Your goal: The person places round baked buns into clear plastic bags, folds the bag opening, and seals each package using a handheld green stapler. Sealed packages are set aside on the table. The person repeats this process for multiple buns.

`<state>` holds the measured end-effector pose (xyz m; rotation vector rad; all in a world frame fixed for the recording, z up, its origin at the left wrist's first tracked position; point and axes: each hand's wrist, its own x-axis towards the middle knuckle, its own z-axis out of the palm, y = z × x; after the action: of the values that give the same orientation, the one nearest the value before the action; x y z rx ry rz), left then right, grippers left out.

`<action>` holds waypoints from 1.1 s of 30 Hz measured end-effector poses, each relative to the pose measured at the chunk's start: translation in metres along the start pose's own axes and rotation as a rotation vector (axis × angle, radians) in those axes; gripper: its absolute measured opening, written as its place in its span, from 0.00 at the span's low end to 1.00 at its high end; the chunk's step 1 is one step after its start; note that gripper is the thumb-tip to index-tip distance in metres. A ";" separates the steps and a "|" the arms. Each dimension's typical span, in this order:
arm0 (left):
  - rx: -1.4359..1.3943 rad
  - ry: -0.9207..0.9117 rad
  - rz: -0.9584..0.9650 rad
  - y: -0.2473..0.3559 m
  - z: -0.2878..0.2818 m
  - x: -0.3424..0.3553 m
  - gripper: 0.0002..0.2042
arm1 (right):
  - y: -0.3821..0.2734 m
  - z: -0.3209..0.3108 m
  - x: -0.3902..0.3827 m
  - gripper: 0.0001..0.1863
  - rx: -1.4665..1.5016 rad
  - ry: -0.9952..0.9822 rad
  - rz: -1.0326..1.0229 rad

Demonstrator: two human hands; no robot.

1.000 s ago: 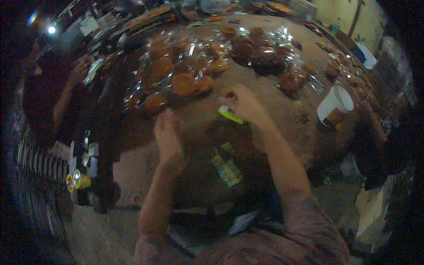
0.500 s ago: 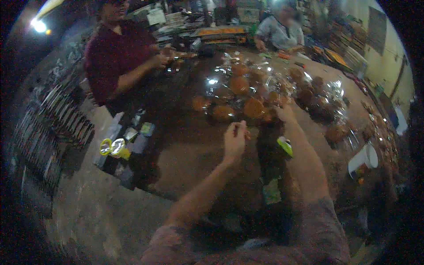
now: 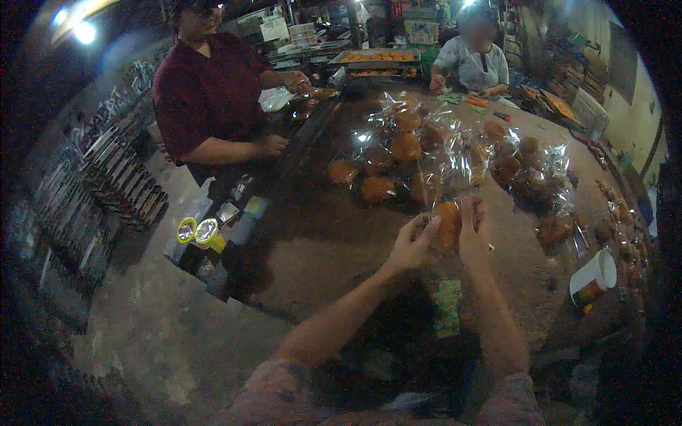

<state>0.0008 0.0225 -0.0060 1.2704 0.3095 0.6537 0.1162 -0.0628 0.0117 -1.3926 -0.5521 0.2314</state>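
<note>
Over the near part of the brown table, both hands are closed on a round brown bun (image 3: 446,226) in see-through plastic. My left hand (image 3: 414,243) pinches its left side, while the fingers of my right hand (image 3: 472,221) grip the right side and the top of the wrapper. Just beyond lies a heap of similar wrapped buns (image 3: 406,148), their plastic shining in the light. Another group of bagged buns (image 3: 508,167) sits to the right. Below my hands, a green-yellow printed sheet (image 3: 447,307) shows between my forearms.
A white tub (image 3: 595,277) leans near the right edge. Two yellow-rimmed round containers (image 3: 208,233) stand at the table's left corner. A person in a dark red shirt (image 3: 206,99) works at the left, another in a light shirt (image 3: 472,65) at the far side. Trays (image 3: 376,57) stand behind.
My right hand has come back from the heap with a wrapped bun, and my left hand has moved right to meet it. The bright green object beside my right arm is no longer visible.
</note>
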 end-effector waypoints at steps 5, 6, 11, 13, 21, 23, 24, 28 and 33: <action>0.087 0.044 -0.043 -0.012 -0.010 0.002 0.17 | 0.014 0.002 0.001 0.20 0.054 0.038 0.039; 0.037 0.038 -0.046 -0.016 -0.010 0.004 0.18 | 0.016 -0.003 0.001 0.20 0.071 0.014 0.130; 0.329 0.045 0.201 -0.034 -0.004 0.008 0.19 | 0.021 -0.010 -0.018 0.14 -0.054 -0.079 -0.146; 0.356 0.051 0.232 -0.036 -0.005 0.008 0.19 | 0.021 -0.004 -0.025 0.14 0.012 -0.080 -0.152; 0.690 0.209 0.409 -0.022 -0.018 0.009 0.20 | 0.008 0.000 -0.024 0.19 -0.048 0.206 -0.037; 0.481 0.188 0.310 -0.018 -0.013 0.003 0.21 | 0.006 -0.003 -0.019 0.21 -0.178 0.260 -0.128; 0.423 0.182 0.241 -0.015 -0.010 0.000 0.21 | 0.006 -0.001 -0.017 0.21 -0.057 0.180 -0.095; 0.337 0.116 0.264 -0.001 0.007 -0.011 0.22 | 0.004 -0.005 -0.009 0.22 0.066 0.170 0.012; 0.179 0.014 0.347 0.015 0.020 -0.015 0.22 | 0.002 -0.016 -0.003 0.20 -0.030 0.020 -0.168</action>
<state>-0.0040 0.0004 0.0118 1.5084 0.1615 0.9468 0.1218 -0.0781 0.0077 -1.3678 -0.6544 0.0742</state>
